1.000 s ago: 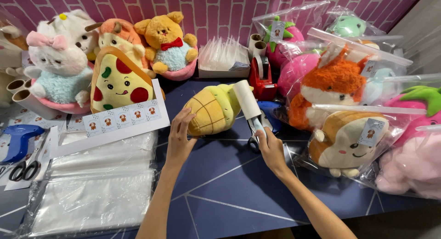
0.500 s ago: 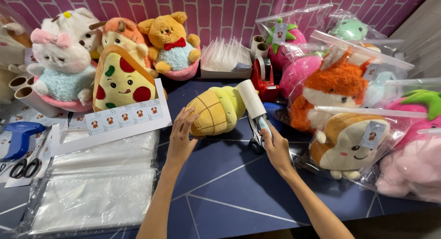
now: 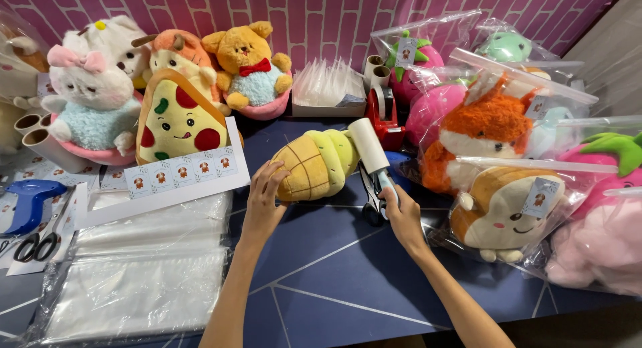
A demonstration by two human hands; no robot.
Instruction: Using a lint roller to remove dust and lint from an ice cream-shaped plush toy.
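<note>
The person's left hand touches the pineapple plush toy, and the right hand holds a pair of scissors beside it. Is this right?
Not quite. In the head view the right hand holds a lint roller with a white roll, not scissors. The rest is right: the left hand touches the pineapple plush toy, and the roller is beside it.

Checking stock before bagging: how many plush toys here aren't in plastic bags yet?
5: pineapple plush by the left hand; cat, pizza slice, orange plush, bear at back left. Others may be hidden.
</note>
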